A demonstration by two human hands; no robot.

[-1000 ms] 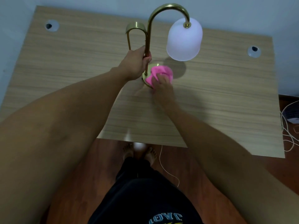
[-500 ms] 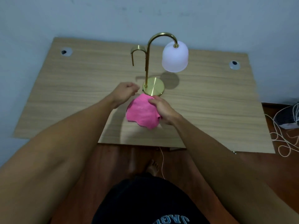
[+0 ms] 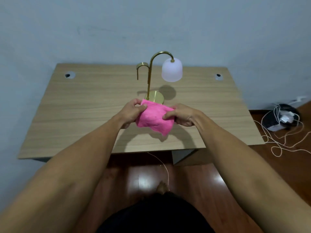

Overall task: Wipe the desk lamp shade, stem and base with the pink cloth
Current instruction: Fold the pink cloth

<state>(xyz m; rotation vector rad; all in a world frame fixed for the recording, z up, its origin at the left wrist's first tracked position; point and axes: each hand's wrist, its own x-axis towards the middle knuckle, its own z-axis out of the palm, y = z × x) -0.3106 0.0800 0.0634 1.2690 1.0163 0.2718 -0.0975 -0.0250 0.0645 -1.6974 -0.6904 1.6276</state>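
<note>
The desk lamp stands at the middle back of the wooden desk [image 3: 80, 115]. It has a curved brass stem [image 3: 149, 78], a round brass base [image 3: 157, 97] and a white dome shade [image 3: 172, 70] hanging to the right. The pink cloth [image 3: 154, 119] is held in the air in front of the base, above the desk. My left hand [image 3: 130, 113] pinches its left edge and my right hand [image 3: 182, 115] pinches its right edge. Neither hand touches the lamp. The cloth hides the base's front rim.
Two round cable holes sit in the desk's back corners [image 3: 69, 75] [image 3: 218, 76]. A dark device with tangled white cords [image 3: 279, 120] lies on the wood floor at the right. A thin cord [image 3: 159, 163] hangs below the desk's front edge. A blue wall rises behind.
My left hand let go of the stem and took the cloth's left edge. My right hand lifted the cloth off the base. The view pulled back from the desk.
</note>
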